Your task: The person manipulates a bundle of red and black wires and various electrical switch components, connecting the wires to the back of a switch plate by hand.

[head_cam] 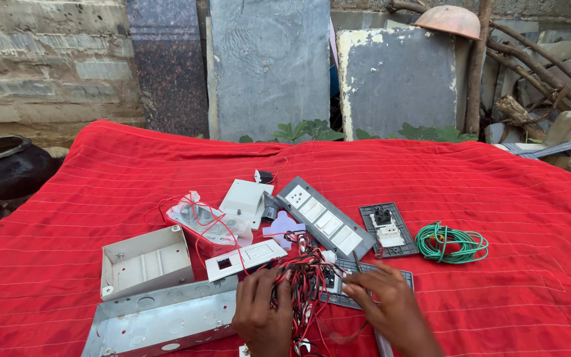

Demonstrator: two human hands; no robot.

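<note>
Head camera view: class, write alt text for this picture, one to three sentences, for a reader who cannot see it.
Two hands, the left hand and the right hand, work on a bundle of red and black wires over a grey switch plate on a red cloth. Around them lie metal boxes, a long switch panel and a green wire coil.

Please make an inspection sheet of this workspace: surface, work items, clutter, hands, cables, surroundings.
Surface: red cloth, wrinkled, spread outdoors.
Job's things: switch frame wired with a red-black wire bundle.
Clutter: long metal box, small white box, grey switch panel, white switch plate, socket frame, plastic bag.
Hands: left hand grips the bundle; right hand rests on the frame.
Cables: green wire coil, loose.
Surroundings: stone slabs, black pot, brick wall.
</note>
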